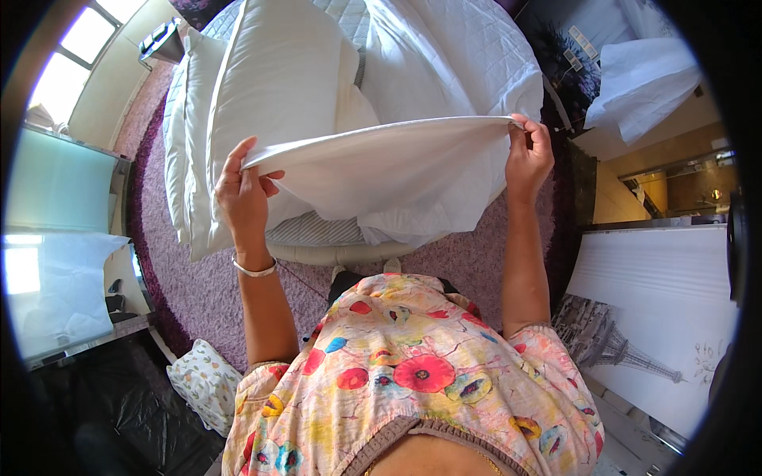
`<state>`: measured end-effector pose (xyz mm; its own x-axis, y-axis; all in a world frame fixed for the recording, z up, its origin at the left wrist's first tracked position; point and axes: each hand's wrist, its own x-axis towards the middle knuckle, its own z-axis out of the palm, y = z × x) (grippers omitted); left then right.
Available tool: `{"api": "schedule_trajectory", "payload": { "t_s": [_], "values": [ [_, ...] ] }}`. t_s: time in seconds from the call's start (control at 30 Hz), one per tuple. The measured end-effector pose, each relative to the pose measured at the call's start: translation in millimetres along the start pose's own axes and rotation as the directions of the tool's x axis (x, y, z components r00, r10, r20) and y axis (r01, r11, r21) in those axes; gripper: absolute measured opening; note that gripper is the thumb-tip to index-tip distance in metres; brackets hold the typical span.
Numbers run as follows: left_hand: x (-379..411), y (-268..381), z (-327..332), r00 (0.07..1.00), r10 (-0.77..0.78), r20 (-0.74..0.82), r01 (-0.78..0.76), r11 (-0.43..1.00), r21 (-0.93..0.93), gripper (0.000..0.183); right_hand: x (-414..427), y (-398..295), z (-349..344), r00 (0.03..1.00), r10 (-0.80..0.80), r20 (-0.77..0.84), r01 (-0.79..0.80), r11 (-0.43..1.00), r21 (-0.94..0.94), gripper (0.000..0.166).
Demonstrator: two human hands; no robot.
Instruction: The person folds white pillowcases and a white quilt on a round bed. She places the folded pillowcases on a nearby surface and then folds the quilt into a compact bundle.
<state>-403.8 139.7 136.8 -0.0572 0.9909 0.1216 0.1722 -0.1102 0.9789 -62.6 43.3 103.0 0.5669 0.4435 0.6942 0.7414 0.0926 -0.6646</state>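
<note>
A white cloth, seemingly a sheet or pillowcase (381, 172), is stretched between my two hands above the near edge of a round bed. My left hand (245, 184) pinches its left end, thumb and fingers on the hem. At the right end, my right hand (528, 156) grips the other corner of the same hem. Beneath the cloth shows a grey striped mattress (321, 232) with a pale padded rim. White pillows (274, 71) stand stacked on the bed's left side, close to my left hand. A quilted white mattress pad (470, 47) lies rumpled behind the cloth.
A purple shaggy rug (196, 297) surrounds the bed. A dark bin-like container (164, 44) stands far left. At lower left are a patterned white bag (205, 384) and black plastic sheeting (131, 398). White sheeting (646, 83) hangs at upper right, above a panel with an Eiffel Tower print (643, 321).
</note>
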Motion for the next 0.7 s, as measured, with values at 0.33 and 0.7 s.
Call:
{"api": "schedule_trajectory", "payload": {
  "t_s": [0.33, 0.7],
  "values": [
    [-12, -19, -14, 0.996, 0.025, 0.080, -0.027, 0.999, 0.031, 0.020, -12, -4, -11, 0.989, 0.148, 0.022, -0.149, 0.986, 0.077, 0.003],
    [-12, -32, -17, 0.963, 0.021, 0.269, -0.119, 0.928, 0.353, 0.013, -26, 30, -16, 0.795, 0.545, 0.266, -0.605, 0.683, 0.409, 0.010]
  ]
}}
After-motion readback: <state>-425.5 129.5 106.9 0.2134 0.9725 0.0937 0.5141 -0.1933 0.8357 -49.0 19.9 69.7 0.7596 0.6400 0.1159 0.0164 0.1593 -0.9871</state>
